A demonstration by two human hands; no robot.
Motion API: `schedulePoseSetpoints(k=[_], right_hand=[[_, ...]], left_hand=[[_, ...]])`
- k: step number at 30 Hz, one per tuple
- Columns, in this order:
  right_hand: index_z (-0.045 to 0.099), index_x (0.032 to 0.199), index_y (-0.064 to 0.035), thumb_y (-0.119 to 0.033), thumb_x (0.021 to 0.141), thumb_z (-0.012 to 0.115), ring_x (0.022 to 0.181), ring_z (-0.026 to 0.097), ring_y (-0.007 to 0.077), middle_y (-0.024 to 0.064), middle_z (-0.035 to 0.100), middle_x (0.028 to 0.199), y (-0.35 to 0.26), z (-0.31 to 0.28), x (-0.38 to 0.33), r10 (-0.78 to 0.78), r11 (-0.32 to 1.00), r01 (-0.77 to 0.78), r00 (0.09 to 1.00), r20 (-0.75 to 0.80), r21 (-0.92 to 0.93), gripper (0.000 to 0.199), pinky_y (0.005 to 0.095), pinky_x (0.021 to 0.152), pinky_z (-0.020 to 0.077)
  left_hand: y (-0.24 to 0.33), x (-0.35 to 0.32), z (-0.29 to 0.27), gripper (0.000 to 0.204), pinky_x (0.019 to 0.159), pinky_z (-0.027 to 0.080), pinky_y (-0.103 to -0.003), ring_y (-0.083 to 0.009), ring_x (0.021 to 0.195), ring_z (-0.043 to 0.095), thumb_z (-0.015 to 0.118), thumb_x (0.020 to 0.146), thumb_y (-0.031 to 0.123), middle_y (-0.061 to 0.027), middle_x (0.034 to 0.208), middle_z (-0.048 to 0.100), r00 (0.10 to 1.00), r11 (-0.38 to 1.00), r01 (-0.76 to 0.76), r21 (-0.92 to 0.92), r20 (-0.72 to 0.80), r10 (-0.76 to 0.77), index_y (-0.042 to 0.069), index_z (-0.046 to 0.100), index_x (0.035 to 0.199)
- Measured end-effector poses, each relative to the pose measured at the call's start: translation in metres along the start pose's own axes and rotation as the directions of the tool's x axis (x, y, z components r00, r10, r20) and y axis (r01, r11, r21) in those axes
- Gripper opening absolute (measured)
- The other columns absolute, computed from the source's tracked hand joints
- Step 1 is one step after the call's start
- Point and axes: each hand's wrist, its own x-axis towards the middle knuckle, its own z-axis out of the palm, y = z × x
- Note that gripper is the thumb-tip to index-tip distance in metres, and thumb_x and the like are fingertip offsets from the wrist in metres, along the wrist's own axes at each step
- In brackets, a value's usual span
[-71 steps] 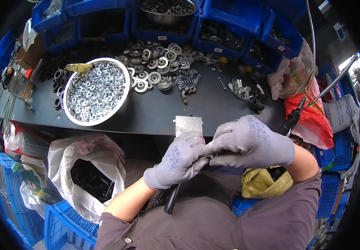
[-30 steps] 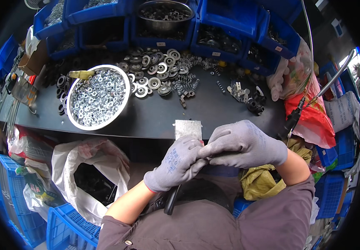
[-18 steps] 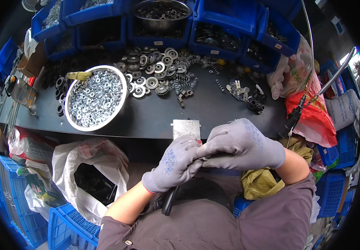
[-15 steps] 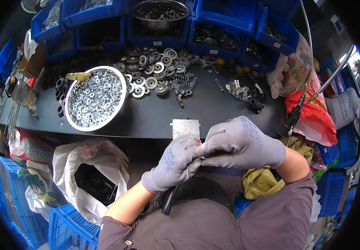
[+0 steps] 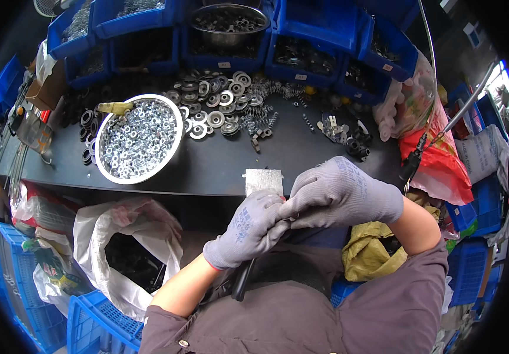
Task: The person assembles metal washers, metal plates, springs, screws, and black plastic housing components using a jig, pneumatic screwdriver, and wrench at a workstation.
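Black tool handle (image 5: 241,282) sits in the left hand (image 5: 250,229), gloved grey, fist clenched round its upper part; the lower end sticks out below the fist toward the lap. It's at the near edge of the bench, just in front of the torso. What's at the tool's working end is hidden by the gloves.

Right hand (image 5: 341,194), also grey-gloved, is closed over the top of the left, fingers pressed against the left's knuckles. Can't tell whether it grips anything of its own or just bears on the left hand.

Just beyond both hands: small flat metal plate (image 5: 264,179) lying on the near edge of the dark bench (image 5: 219,168), touching or nearly touching the gloves.

Left on the bench: round metal bowl (image 5: 139,139) full of silver nuts or washers. Far middle: loose spread of large washers and bearings (image 5: 213,103), then springs (image 5: 266,115) and small dark parts to the right.

Far edge: row of blue bins (image 5: 319,35), with a second metal bowl (image 5: 229,22) of parts in among them.

Right: red plastic bag (image 5: 440,168). Near left, under the bench: white plastic bag (image 5: 127,253) with dark contents, blue crates (image 5: 98,324) beside it.
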Motion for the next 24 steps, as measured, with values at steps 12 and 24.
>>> schedulePoseSetpoints(k=[12, 24], right_hand=[[0.075, 0.086, -0.0080, -0.028, 0.074, 0.086, 0.068, 0.066, 0.0239, 0.0074, 0.067, 0.075, -0.013, 0.030, -0.010, 0.192, 0.942, -0.256, 0.941, -0.280, -0.215, 0.026, 0.0332, 0.059, 0.0497], [0.071, 0.102, -0.0042, -0.024, 0.082, 0.080, 0.087, 0.067, 0.0274, 0.0129, 0.069, 0.096, -0.010, 0.025, -0.015, 0.214, 0.974, -0.195, 0.960, -0.183, 0.117, 0.030, 0.0341, 0.079, 0.0521]], left_hand=[[-0.010, -0.007, 0.004, 0.023, 0.078, 0.047, -0.046, -0.0366, 0.089, 0.059, 0.065, 0.084, 0.008, -0.0146, 0.093, 0.059, 0.996, 0.996, -0.085, 0.020, -0.039, 0.086, 0.005, 0.061, 0.106], [-0.002, -0.001, 0.004, 0.020, 0.073, 0.046, -0.045, -0.0354, 0.081, 0.058, 0.067, 0.086, 0.008, -0.0137, 0.088, 0.059, 0.996, 0.999, -0.045, -0.018, -0.076, 0.044, 0.005, 0.064, 0.105]])
